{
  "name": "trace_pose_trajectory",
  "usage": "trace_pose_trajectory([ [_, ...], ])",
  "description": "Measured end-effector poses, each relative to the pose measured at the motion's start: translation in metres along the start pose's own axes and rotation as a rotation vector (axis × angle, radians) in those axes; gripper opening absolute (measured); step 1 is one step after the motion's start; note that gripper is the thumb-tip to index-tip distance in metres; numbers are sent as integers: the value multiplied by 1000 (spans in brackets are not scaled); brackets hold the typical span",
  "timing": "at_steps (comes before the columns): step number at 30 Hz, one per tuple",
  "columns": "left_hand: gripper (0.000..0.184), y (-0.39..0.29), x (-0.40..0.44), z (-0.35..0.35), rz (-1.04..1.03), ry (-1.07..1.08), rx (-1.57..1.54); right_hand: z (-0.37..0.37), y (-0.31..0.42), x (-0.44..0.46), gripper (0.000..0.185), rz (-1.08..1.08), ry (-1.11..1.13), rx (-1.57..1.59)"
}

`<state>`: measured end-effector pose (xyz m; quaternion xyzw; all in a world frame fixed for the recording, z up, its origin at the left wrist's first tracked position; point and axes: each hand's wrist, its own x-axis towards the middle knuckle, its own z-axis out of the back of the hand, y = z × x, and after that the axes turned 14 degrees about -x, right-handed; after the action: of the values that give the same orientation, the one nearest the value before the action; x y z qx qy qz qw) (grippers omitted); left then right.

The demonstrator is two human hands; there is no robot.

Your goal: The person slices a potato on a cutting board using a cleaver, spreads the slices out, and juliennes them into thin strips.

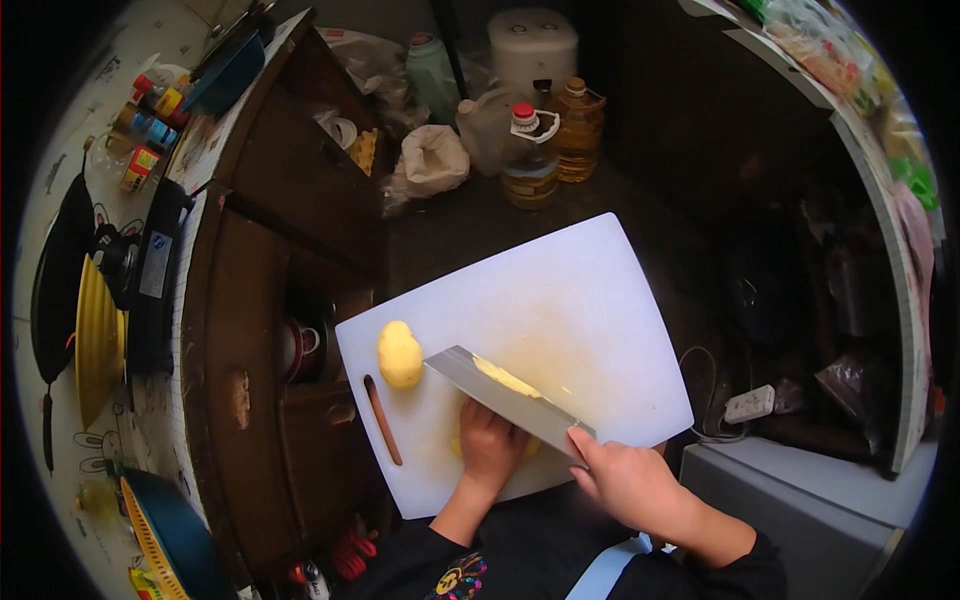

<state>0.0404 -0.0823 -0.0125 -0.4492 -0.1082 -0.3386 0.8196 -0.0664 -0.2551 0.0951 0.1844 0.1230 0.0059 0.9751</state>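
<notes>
A broad metal cleaver [500, 393] lies slantwise over the white cutting board [590, 290], with a strip of yellow potato [505, 376] along its blade. My right hand [630, 483] is wrapped round the cleaver's handle end. On the near side of the blade, my left hand [490, 445] rests with bent fingers on yellow potato [532, 446], which is mostly hidden under the hand and blade. A whole peeled potato [400, 355] sits apart at the board's left, above its handle slot.
Beyond the board stand oil bottles [579, 135], a clear jug with a red cap [530, 165] and an open bag [435, 158]. Wooden cabinets [250, 330] flank the left. A power strip [750, 404] lies to the right, near a grey surface [800, 510].
</notes>
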Motion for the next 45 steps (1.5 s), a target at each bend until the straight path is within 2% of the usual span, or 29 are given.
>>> trace_pose_trajectory([
  [6,18,-5,6,1,36,-32,-28,19,-16,-12,35,-15,35,134],
  [9,15,-9,8,0,-10,-45,-7,21,-21,-31,32,-45,21,141],
  [15,17,-15,12,2,23,-39,-58,40,-14,-59,36,-70,47,106],
  [18,20,-16,8,0,108,-59,-96,38,-11,-64,38,-42,64,87],
  [21,23,-12,6,0,76,-57,-87,35,-10,-64,38,-26,49,16],
  [30,26,-11,2,0,161,-53,-152,41,-6,-57,40,-12,114,-26],
  [39,31,-3,-1,2,34,19,-14,33,-5,-39,42,-27,137,-23],
  [45,31,0,-4,3,45,27,-34,8,-1,-8,44,1,66,-14],
])
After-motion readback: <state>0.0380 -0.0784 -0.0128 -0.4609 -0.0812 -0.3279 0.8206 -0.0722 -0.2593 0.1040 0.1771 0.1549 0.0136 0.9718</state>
